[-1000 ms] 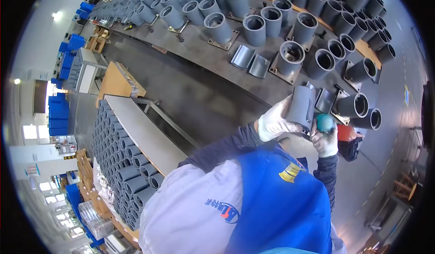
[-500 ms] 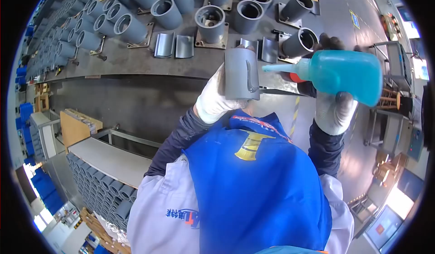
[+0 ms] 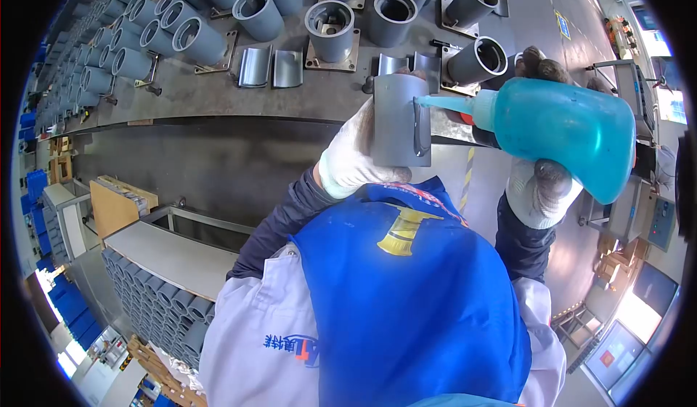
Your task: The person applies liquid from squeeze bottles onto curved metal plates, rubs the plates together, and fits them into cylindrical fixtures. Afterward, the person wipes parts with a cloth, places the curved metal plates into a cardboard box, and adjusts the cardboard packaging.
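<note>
My left hand point(image 3: 347, 159), in a white glove, grips a curved grey plastic half-shell point(image 3: 400, 120) and holds it upright in front of my chest. My right hand point(image 3: 538, 189), also gloved, is wrapped around a teal squeeze bottle point(image 3: 573, 132) tilted sideways. The bottle's long nozzle point(image 3: 444, 103) touches the shell's right edge, where a dark line runs down the piece.
A long steel workbench point(image 3: 218, 102) carries rows of grey pipe sections point(image 3: 258, 15) on square base plates, plus loose half-shells point(image 3: 270, 67). A rack of stacked grey tubes point(image 3: 163, 309) stands at lower left. Blue crates point(image 3: 62, 312) and machines point(image 3: 639, 211) line the edges.
The half-shell and bottle rose from near the bench to chest height. The bottle tipped sideways, and its nozzle moved in to touch the shell's edge.
</note>
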